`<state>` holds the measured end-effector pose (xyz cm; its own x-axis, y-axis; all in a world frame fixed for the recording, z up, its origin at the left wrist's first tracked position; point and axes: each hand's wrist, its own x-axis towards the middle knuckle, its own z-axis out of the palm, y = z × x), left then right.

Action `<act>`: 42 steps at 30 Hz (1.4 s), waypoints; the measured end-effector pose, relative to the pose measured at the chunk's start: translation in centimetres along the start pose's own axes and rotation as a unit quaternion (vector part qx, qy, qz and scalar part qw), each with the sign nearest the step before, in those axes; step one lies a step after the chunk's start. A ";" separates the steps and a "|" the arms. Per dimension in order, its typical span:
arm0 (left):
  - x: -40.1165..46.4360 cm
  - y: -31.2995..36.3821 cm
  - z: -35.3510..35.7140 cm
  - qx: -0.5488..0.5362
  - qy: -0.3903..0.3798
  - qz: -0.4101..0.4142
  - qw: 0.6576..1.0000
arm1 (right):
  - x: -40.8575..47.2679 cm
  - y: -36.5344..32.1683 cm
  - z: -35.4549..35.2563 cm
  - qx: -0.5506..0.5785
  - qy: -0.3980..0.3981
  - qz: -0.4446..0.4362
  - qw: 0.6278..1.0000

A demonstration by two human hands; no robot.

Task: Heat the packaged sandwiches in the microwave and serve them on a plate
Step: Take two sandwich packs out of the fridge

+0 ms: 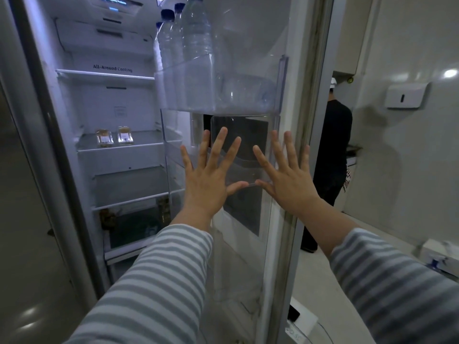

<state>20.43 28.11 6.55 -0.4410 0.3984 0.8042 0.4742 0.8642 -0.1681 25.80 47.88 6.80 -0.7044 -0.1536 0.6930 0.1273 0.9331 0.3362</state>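
Before the open fridge door (280,150): my left hand (208,180) and right hand (288,180) both spread flat, empty; two sandwich packs (114,137) on shelf at nine o'clock.

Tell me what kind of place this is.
Likely a kitchen, perhaps a shared or commercial one. An open fridge holds water bottles in its door rack, a dispenser hangs on the wall, and both open hands are raised before the fridge door.

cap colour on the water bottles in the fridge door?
Dark blue caps on the clear plastic water bottles, in the head view.
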 end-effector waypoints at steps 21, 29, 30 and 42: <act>-14.9 -20.4 -3.1 -0.181 -0.167 -0.304 0.920 | 3.1 -27.6 -1.1 0.285 -0.156 -0.033 0.945; -16.1 -25.2 2.6 -0.236 -0.323 -0.367 0.839 | 7.3 -31.9 5.8 0.372 -0.359 0.009 0.856; -15.7 -25.8 3.6 -0.242 -0.324 -0.366 0.838 | 8.3 -32.2 6.8 0.373 -0.363 0.006 0.854; -4.1 -34.2 16.4 -0.185 -0.315 -0.377 0.851 | 23.2 -33.1 18.9 0.391 -0.297 0.007 0.871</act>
<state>-6.46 1.95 -0.35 -0.9921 -0.0393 0.1193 0.0323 0.8382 0.5445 -7.97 19.54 -0.30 -0.9734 -0.1616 0.1625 -0.2117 0.9056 -0.3676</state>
